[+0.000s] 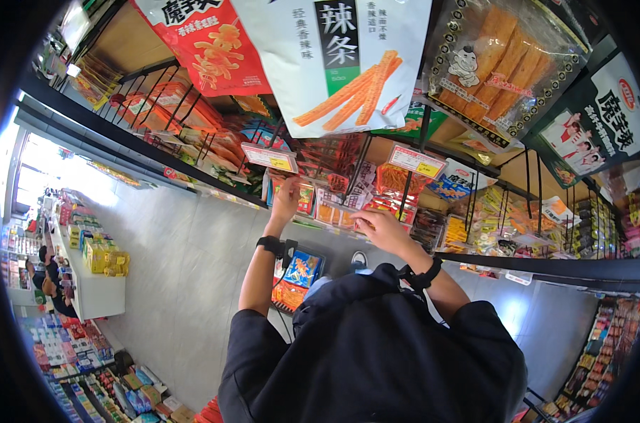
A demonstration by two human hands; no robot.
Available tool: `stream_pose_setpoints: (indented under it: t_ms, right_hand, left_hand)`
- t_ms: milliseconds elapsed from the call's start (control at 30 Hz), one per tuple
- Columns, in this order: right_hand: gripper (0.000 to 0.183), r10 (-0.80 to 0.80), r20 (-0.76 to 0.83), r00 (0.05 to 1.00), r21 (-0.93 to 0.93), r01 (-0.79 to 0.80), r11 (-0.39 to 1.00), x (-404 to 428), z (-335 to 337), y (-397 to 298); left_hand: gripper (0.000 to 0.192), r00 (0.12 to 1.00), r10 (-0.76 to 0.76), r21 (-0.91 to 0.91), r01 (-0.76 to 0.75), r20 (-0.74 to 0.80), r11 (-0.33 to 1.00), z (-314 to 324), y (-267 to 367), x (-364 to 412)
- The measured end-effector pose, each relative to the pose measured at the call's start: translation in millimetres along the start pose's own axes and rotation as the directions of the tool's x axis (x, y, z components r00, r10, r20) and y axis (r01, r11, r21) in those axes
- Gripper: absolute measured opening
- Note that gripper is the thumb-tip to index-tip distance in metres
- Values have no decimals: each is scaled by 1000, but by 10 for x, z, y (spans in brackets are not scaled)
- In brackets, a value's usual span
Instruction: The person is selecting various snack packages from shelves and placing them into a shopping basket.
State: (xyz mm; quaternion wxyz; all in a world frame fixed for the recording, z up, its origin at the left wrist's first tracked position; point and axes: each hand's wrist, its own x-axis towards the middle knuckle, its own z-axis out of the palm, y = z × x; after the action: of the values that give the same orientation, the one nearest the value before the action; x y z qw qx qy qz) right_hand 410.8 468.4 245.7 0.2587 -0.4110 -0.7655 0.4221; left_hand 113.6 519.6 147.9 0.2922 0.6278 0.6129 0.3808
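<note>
My left hand (286, 198) is raised at the snack rack, its fingertips among hanging snack packets (305, 198) just below a price tag (269, 157). Whether the fingers grip a packet is hard to make out. My right hand (382, 228) is at the same rack, fingers bent, with the thumb and index finger by a clear tag holder (346, 203). Red packets (391, 203) hang directly behind that hand. I cannot tell if it holds anything. Another price tag (416, 160) sits above it on a metal hook.
Large snack bags, one white (346, 69) and one clear (502, 69), hang overhead. A basket of packets (298, 275) is on the floor by my shoe (359, 259). Leftward, a person (52, 285) is beside a white counter (102, 291). Black shelf edges (552, 263) cross the view.
</note>
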Motion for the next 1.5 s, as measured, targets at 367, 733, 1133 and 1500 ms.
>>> stream_pose_setpoints:
  t_ms: [367,733,1133,1500]
  right_hand:
    - [18,-101,-84,991,-3,101,995,-129,-261,73]
    - [20,10,-154,988,1,-10,1000,-150,-229,22]
    - [13,-171,-433,885,-317,28,948,835,351,-322]
    - [14,24,-417,909,-649,-316,692,1682,776,-47]
  left_hand:
    - [32,996,85,134,-88,33,987,-42,325,199]
    - [46,975,127,241,-170,185,955,-106,304,597]
    - [39,772,498,332,-625,396,706,-275,-127,1170]
    - [24,763,581,351,-647,283,677,-428,-252,1366]
